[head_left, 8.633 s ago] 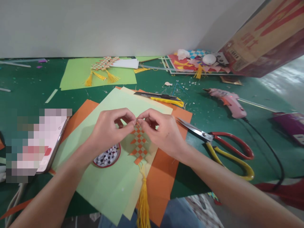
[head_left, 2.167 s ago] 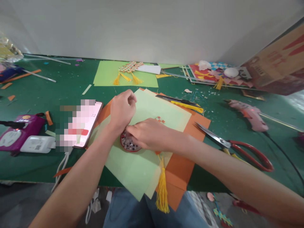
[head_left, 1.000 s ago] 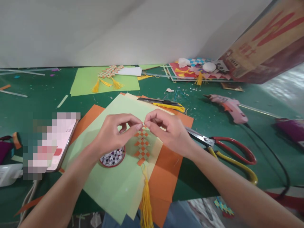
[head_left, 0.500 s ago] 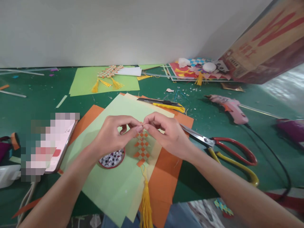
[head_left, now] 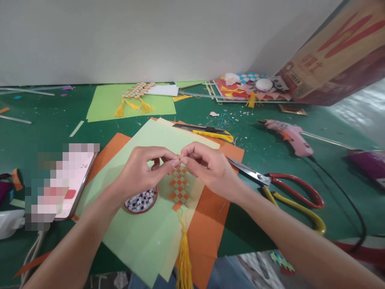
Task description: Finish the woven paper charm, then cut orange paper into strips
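Observation:
Fingertips of my left hand [head_left: 150, 166] and my right hand [head_left: 210, 166] meet in a pinch at the top end of a woven paper ornament [head_left: 180, 188]. It is orange and pale green with pointed edges, and hangs down toward me. From its lower tip a yellow tassel [head_left: 184, 257] trails over the paper's edge. What exactly sits between the fingertips is mostly hidden. Beneath lie pale green sheets [head_left: 132, 241] on orange sheets [head_left: 207, 228]. A round red-rimmed dish [head_left: 156, 197] of googly eyes [head_left: 141, 200] rests beside my left wrist.
Scissors [head_left: 258, 176] and a pink glue gun [head_left: 290, 136] lie at right, the gun's cord running forward. A utility knife [head_left: 201, 128] rests at the papers' far edge. A phone [head_left: 76, 180] is at left. Finished tasselled pieces [head_left: 138, 91] and a paper bag [head_left: 337, 60] stand behind.
The whole view has shifted very slightly. Both hands keep the same pinch at the top of the woven paper ornament, with hardly any movement.

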The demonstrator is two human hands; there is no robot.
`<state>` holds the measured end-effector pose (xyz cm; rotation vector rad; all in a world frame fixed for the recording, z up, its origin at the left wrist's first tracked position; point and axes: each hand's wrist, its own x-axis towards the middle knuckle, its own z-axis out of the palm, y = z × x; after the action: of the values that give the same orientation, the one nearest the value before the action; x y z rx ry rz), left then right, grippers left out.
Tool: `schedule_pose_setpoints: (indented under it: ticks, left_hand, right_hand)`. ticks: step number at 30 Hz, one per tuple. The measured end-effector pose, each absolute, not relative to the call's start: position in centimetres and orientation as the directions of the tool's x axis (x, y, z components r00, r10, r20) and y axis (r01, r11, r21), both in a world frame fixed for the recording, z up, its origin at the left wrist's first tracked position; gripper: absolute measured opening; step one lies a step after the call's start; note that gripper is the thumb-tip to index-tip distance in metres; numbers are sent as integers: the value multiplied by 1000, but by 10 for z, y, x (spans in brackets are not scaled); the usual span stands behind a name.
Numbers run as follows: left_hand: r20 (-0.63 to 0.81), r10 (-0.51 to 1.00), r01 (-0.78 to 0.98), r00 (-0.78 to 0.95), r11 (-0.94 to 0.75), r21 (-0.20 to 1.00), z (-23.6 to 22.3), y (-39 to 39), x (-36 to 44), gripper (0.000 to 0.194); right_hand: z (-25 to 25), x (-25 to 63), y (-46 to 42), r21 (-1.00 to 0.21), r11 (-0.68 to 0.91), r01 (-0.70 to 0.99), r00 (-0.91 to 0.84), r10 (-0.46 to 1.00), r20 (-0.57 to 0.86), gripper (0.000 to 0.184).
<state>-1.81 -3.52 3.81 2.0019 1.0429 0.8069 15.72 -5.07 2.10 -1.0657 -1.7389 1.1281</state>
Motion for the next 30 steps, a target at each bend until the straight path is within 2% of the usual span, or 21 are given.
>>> schedule_pose_setpoints:
  ticks: [30]
  left_hand:
    - [217, 845, 387, 489, -433, 814, 37, -35, -19, 15]
  right_hand:
    - [21, 157, -51, -964, 191, 183, -343, 932, 120, 10]
